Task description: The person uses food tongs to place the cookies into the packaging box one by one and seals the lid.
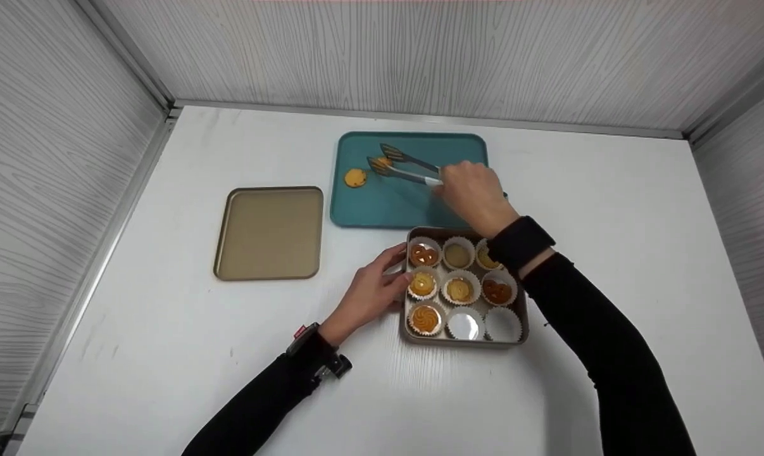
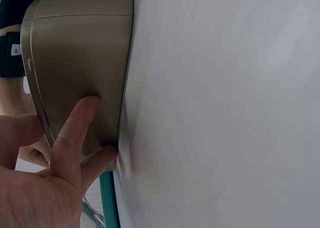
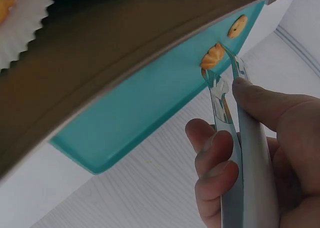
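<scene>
My right hand grips white-handled tongs over the teal tray. The tongs' two tips stand on either side of a ridged cookie; whether both touch it I cannot tell. Left of it on the tray lies a round cookie with dark specks. Nearer to me is a rectangular metal tin with rows of white paper cups, most holding a cookie. Two front cups hold none. Against the tin's left wall my left hand rests extended fingers, with its thumb at the rim.
A shallow gold-brown square pan lies left of the teal tray on the white table. Wood-grained grey panels stand behind the table and at both sides. The tin's back edge is close against the teal tray's front edge.
</scene>
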Tool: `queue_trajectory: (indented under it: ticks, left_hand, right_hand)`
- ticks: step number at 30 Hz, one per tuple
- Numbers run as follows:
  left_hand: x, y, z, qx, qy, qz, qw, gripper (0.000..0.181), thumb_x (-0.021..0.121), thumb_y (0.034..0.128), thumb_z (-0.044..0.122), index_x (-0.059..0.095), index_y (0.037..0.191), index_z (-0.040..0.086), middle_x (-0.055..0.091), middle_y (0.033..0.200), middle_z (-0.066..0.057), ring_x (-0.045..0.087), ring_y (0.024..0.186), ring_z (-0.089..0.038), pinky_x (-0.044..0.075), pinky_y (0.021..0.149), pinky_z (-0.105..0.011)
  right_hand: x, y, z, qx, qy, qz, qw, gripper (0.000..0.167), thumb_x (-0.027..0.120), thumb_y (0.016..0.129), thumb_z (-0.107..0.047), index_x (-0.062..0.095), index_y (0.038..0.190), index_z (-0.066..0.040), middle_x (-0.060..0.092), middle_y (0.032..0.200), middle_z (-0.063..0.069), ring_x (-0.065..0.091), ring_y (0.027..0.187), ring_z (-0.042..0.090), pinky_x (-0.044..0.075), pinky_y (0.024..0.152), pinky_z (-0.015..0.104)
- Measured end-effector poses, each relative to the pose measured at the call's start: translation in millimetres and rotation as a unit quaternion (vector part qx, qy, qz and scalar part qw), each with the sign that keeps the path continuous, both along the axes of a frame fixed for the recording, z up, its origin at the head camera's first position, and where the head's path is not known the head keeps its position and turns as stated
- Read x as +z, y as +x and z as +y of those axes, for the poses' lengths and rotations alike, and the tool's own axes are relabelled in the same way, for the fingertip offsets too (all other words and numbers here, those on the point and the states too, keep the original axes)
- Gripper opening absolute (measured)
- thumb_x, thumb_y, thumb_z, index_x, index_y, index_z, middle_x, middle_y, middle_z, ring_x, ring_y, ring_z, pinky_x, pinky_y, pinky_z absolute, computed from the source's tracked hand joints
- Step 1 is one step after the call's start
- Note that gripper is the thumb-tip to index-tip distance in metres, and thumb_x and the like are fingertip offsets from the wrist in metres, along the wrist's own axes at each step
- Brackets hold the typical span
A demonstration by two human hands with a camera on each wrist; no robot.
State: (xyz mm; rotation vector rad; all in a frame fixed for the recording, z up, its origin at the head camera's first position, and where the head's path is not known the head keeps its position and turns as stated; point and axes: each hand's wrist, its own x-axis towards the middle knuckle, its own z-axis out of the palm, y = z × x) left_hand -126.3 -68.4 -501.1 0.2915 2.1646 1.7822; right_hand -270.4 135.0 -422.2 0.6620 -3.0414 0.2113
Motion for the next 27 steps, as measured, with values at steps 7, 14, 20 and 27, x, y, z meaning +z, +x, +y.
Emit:
queue_trajectory:
  ticks: [7,14,20,27]
  left_hand:
    - [-0.6,-0.8,0.4,0.0,0.01,-0.007,0.9999,0.06,0.062,0.1053,0.015,0.038,0.16,0.009,0.046,0.156,-0.021,0.06,0.129,-0.037,0.063,0.083,-0.037]
    - [-1.3,-0.6,0.2,-0.001,0.013,-0.015,0.9998,0.061,0.061,0.1055,0.015,0.037,0.161,0.009,0.045,0.158,-0.021,0.058,0.132,-0.038,0.063,0.084,-0.038]
    - [-1.6,-0.1,0.0,-0.004,0.002,-0.004,1.0,0.06,0.061,0.1059,0.017,0.037,0.16,0.009,0.045,0.158,-0.02,0.057,0.133,-0.037,0.06,0.091,-0.039]
    - [0.6,-0.8,-0.7,-0.007,-0.002,0.009,0.9999,0.06,0.061,0.1063,0.018,0.037,0.16,0.007,0.044,0.158,-0.021,0.057,0.133,-0.038,0.056,0.099,-0.041]
  right_hand:
    - [-0.9,12.9,25.3,0.0,-0.009,0.01,0.9999,0.032,0.074,0.098,-0.026,0.07,0.089,0.004,0.065,0.073,0.02,0.064,0.06,0.035,0.057,0.053,0.05]
    - [-4.6,25.1,43.6,0.003,-0.036,0.007,0.9993,0.028,0.076,0.097,-0.023,0.069,0.087,0.003,0.065,0.072,0.017,0.061,0.06,0.029,0.055,0.052,0.046]
    - [-3.8,32.5,55.2,-0.003,-0.066,-0.01,0.9978,0.028,0.076,0.097,-0.021,0.067,0.081,0.0,0.065,0.07,0.015,0.057,0.061,0.025,0.051,0.052,0.043]
    - [-0.4,39.1,65.5,-0.003,-0.088,0.0,0.9961,0.026,0.073,0.099,-0.02,0.066,0.082,-0.002,0.062,0.069,0.011,0.052,0.061,0.023,0.046,0.053,0.039]
